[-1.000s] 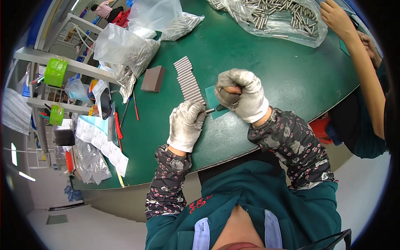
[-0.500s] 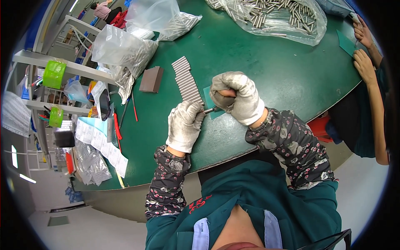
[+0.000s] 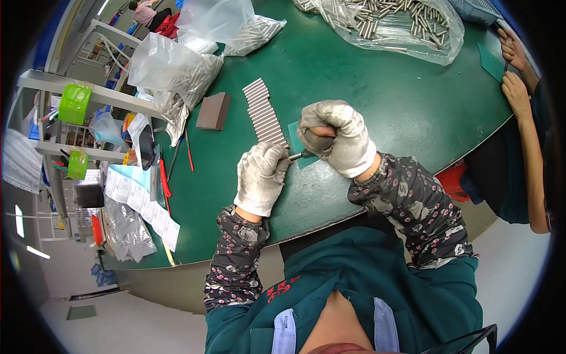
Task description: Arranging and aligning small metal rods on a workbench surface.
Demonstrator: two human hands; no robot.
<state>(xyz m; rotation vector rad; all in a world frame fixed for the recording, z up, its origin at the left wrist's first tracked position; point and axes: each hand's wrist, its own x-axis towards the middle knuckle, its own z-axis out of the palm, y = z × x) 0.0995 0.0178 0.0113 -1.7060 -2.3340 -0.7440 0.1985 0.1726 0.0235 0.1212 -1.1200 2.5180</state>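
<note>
In a whitish work glove, my left hand (image 3: 260, 177) is closed around a short metal pin (image 3: 295, 156) that sticks out to the right between thumb and fingers. My right hand (image 3: 343, 137), gloved too with a bare thumb showing, is curled round a small tool with a dark end touching the pin's tip; the rest of that tool is hidden in the fist. Under both hands lies a small teal sheet (image 3: 293, 131). A neat row of similar metal pins (image 3: 263, 112) stretches away from my left hand, beside a brown block (image 3: 213, 112).
An open plastic bag of loose pins (image 3: 407, 26) lies at the far right, other filled bags (image 3: 177, 65) at the far left. Red-handled tools (image 3: 165, 177) and papers (image 3: 135, 197) line the left edge. A co-worker's hands (image 3: 516, 94) are at the right over another teal sheet (image 3: 490, 64).
My hands keep nearly the same place and grip on the pin and tool. The co-worker's hands at the right have shifted slightly.
</note>
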